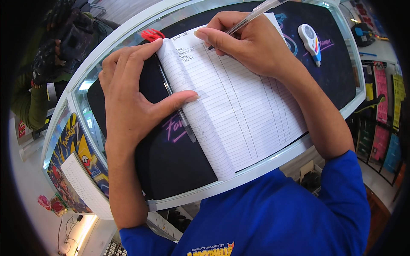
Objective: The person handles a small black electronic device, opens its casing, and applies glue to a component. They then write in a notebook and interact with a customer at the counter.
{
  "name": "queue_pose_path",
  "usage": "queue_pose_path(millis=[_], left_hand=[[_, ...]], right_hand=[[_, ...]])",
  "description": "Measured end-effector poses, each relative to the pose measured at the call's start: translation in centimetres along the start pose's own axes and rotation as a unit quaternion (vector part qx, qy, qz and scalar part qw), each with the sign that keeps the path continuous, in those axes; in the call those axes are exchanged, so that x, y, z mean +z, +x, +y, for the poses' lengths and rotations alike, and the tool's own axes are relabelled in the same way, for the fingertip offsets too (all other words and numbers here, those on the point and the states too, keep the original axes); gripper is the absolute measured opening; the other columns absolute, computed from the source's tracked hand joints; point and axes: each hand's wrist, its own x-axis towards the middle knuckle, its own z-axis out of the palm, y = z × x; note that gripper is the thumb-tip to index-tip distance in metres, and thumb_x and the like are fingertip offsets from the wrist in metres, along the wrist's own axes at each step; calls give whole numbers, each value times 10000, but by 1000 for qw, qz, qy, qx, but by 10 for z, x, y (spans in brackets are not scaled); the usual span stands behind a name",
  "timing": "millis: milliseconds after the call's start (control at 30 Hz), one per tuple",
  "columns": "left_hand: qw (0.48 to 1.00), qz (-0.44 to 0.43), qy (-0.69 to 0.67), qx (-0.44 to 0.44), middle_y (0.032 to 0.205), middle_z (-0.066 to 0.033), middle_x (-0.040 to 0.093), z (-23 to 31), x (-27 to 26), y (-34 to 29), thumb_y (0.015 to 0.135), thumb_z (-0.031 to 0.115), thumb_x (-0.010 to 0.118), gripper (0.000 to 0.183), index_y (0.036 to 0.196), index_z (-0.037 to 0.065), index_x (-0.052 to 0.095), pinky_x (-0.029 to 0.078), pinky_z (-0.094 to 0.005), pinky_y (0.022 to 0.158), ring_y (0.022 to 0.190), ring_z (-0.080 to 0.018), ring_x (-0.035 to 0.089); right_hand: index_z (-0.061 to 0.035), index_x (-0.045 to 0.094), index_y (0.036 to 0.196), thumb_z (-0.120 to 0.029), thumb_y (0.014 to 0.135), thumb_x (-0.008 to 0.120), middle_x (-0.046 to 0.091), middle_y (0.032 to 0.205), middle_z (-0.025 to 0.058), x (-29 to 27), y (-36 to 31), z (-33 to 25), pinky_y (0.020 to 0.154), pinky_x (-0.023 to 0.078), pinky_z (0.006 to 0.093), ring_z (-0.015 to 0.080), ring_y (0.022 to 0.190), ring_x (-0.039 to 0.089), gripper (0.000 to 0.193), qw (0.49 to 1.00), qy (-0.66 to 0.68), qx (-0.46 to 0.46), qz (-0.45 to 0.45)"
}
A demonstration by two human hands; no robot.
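White lined paper notebook [260, 115] lies open on the black mat [175, 170]. Right hand [260, 49] closed in a writing grip on a clear plastic pen [252, 19], tip at the notebook's upper part. Left hand [130, 94] spread wide, fingertips at the notebook's top-left corner, thumb on its left side. Second slim clear pen [186, 125] along the notebook's left edge, passing under the thumb. Red yarn tassel [152, 35] at the notebook's top-left corner. White-and-blue rounded plastic device [308, 38] right of the notebook.
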Motion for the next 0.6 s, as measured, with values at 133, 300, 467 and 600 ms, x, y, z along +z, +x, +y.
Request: queue_pose_path(millis=[133, 300, 467, 600], left_hand=[[1000, -1, 3, -1, 1287, -96, 648, 0, -1, -1, 614, 512, 942, 902, 1372, 113, 658, 384, -432, 1121, 1249, -299, 529], [1000, 0, 4, -3, 1290, -97, 647, 0, 0, -2, 614, 538, 937, 916, 1374, 112, 656, 389, -434, 1118, 1257, -297, 524], [1000, -2, 10, 0, 1290, -97, 647, -1, 0, -2, 613, 552, 934, 920, 1372, 111, 657, 391, -432, 1114, 1251, -295, 525], [1000, -1, 11, 4, 1284, -95, 651, -1, 0, -1, 615, 556, 932, 917, 1369, 110, 660, 391, -429, 1110, 1245, -293, 527]], right_hand=[[-34, 744, 907, -383, 1028, 657, 681, 722, 47, -2, 1, -7, 551, 417, 250, 91, 610, 576, 380, 1000, 1, 27, -10], [20, 710, 879, -249, 1004, 694, 673, 692, 83, -14, 6, -30, 579, 429, 310, 117, 624, 559, 298, 993, 41, 104, -38], [21, 716, 882, -243, 1003, 692, 677, 689, 73, -14, 7, -29, 582, 432, 306, 113, 622, 558, 291, 993, 42, 107, -41], [20, 718, 876, -238, 1005, 685, 671, 674, 60, -18, 10, -33, 581, 431, 298, 105, 614, 553, 290, 989, 48, 125, -57]])
